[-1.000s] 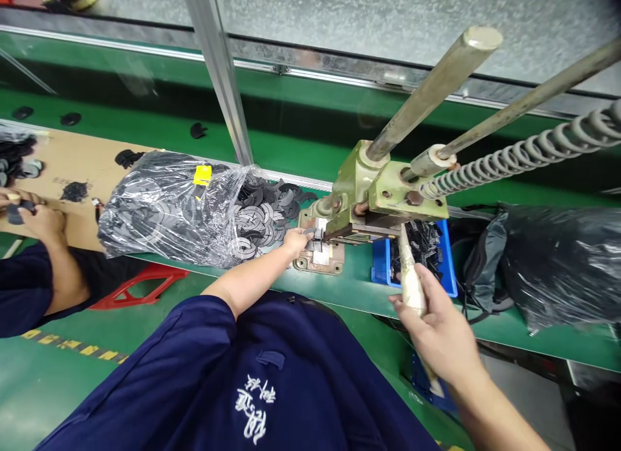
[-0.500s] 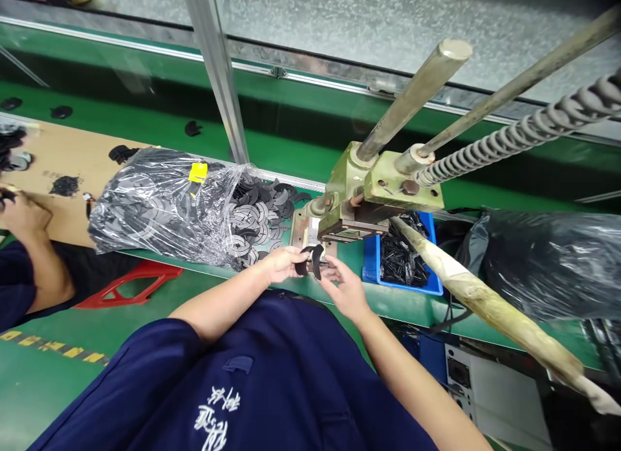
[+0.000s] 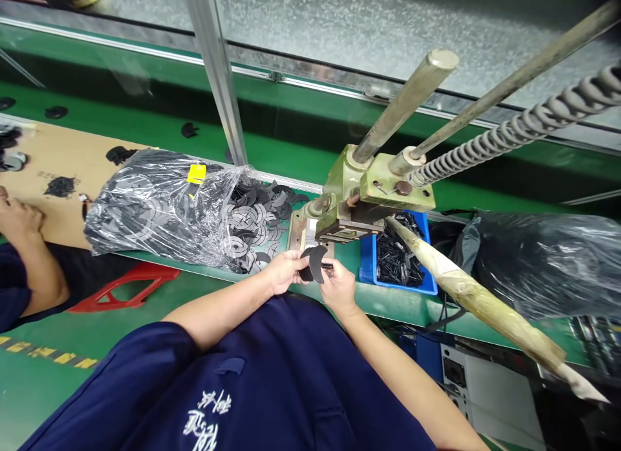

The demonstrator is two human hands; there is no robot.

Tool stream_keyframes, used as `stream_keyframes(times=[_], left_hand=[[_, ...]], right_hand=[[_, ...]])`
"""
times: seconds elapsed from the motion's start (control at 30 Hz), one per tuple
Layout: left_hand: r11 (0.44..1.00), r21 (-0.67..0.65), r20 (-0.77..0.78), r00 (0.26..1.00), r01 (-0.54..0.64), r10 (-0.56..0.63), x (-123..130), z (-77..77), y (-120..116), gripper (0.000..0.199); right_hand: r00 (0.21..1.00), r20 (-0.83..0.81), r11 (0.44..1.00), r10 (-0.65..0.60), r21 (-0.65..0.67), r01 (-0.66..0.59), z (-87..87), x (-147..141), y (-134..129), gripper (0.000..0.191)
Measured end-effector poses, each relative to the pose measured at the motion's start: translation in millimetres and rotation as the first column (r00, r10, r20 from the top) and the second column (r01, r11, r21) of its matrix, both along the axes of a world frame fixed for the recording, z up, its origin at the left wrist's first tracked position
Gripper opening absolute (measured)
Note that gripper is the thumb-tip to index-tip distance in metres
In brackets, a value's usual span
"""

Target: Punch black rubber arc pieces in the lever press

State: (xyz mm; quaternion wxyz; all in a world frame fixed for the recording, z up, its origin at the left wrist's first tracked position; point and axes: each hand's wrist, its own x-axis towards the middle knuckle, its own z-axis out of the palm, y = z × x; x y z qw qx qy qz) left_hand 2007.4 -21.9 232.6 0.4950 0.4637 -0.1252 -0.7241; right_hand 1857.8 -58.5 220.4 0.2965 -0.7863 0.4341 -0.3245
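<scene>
In front of the press, my left hand (image 3: 283, 272) is closed on flat black crescent-shaped pieces (image 3: 317, 264), which overlap each other. My right hand (image 3: 339, 286) is pinched round a small dark narrow part (image 3: 327, 266) at the right edge of the crescents; its exact kind is too small to tell. Just beyond both hands stands the green press head (image 3: 350, 208) over its metal base (image 3: 294, 233). Loose grey and black crescents (image 3: 252, 221) spill from a clear plastic bag (image 3: 155, 202) on my left.
A blue bin (image 3: 367, 260) of small black parts stands right of the press. The press's wrapped lever (image 3: 466, 286) slants toward me at right, near a large black plastic bag (image 3: 548, 260). At far left are a co-worker's hand (image 3: 19, 215) and a red stool (image 3: 129, 286).
The crescents have turned so that their flat faces show more. My right hand's fingers have closed in round the small dark part. The co-worker's hand at left has shifted.
</scene>
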Motion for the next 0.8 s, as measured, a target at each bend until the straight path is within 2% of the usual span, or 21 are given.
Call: stream_keyframes(times=[0.07,0.13,0.2,0.23,0.33,0.4,0.5,0.6,0.67,0.7,0.77,0.8], left_hand=[[0.992,-0.108,0.204,0.975,-0.07,0.091,0,-1.9,-3,0.021],[0.954,-0.259,0.446,0.858,-0.148,0.254,1,-2.3,-3,0.019],[0.924,-0.365,0.603,0.728,-0.112,0.326,3,0.1,0,0.02],[0.923,-0.38,0.647,0.699,-0.051,0.305,5,2.3,2,0.024],[0.925,-0.346,0.712,0.686,0.159,0.149,8,9.1,8,0.031],[0.925,-0.314,0.719,0.69,0.213,0.086,9,11.5,9,0.032],[0.939,-0.274,0.679,0.733,0.209,0.035,8,10.9,4,0.031],[0.963,-0.253,0.623,0.777,0.09,0.091,8,8.9,-1,0.026],[0.974,-0.227,0.555,0.822,0.002,0.128,9,8.2,-3,0.031],[0.983,-0.184,0.493,0.866,0.011,0.082,10,7.8,-3,0.034],[0.987,-0.071,0.3,0.947,0.141,-0.114,14,5.5,-2,0.038],[0.977,-0.031,0.203,0.958,0.213,-0.202,15,2.8,-1,0.039]], right_hand=[[0.999,-0.023,0.999,0.036,-0.027,-0.037,3.1,0,-3,0.016],[0.995,-0.05,0.995,0.084,-0.054,-0.087,7.8,-2,-5,0.015],[0.99,-0.073,0.989,0.123,-0.076,-0.128,12.2,-4,-5,0.015],[0.987,-0.083,0.986,0.136,-0.083,-0.143,14.0,-5,-5,0.016],[0.981,-0.106,0.98,0.165,-0.096,-0.175,16.5,-8,-3,0.02],[0.977,-0.113,0.976,0.183,-0.099,-0.194,16.3,-9,-2,0.022],[0.971,-0.118,0.971,0.207,-0.097,-0.219,14.9,-12,-2,0.023],[0.97,-0.12,0.971,0.211,-0.089,-0.222,12.9,-14,-2,0.022],[0.971,-0.121,0.974,0.205,-0.077,-0.215,11.3,-15,-1,0.022],[0.972,-0.121,0.975,0.2,-0.067,-0.21,10.3,-16,0,0.022],[0.974,-0.121,0.98,0.191,-0.042,-0.197,7.8,-16,1,0.023],[0.975,-0.122,0.981,0.187,-0.025,-0.192,6.3,-16,1,0.024]])
